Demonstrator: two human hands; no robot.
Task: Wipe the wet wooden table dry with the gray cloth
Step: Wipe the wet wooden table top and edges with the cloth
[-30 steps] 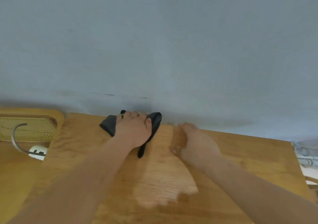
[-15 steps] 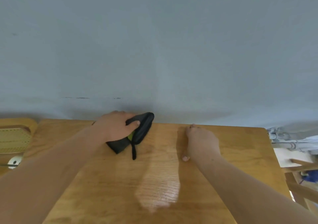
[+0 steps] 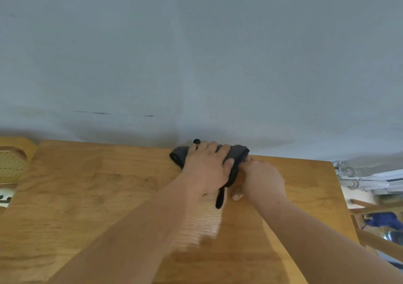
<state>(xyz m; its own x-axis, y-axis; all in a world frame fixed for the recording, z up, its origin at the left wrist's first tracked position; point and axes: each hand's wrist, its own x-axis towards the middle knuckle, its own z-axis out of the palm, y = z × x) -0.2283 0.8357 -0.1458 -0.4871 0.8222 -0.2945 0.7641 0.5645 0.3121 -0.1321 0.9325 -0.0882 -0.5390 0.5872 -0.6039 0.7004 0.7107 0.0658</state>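
Note:
The dark gray cloth [image 3: 239, 153] lies bunched at the far edge of the wooden table [image 3: 87, 185], right against the wall. My left hand [image 3: 207, 168] covers it, fingers draped over the bundle and thumb pressed into its right side. A strap of the cloth [image 3: 219, 198] trails out below the hand. My right hand [image 3: 261, 179] rests on the table just right of the cloth, fingers loosely bent and holding nothing. A pale shiny patch [image 3: 200, 225] shows on the wood below my left hand.
A gray wall [image 3: 196, 65] rises directly behind the table. A wooden chair with a woven seat [image 3: 13, 161] stands at the left, a white object [image 3: 5, 196] below it. Pipes [image 3: 366, 181] and wooden chair rails [image 3: 381, 240] lie past the table's right edge.
My left hand has carried the cloth rightward along the far edge until it sits beside my right hand. The right hand has stayed resting on the table.

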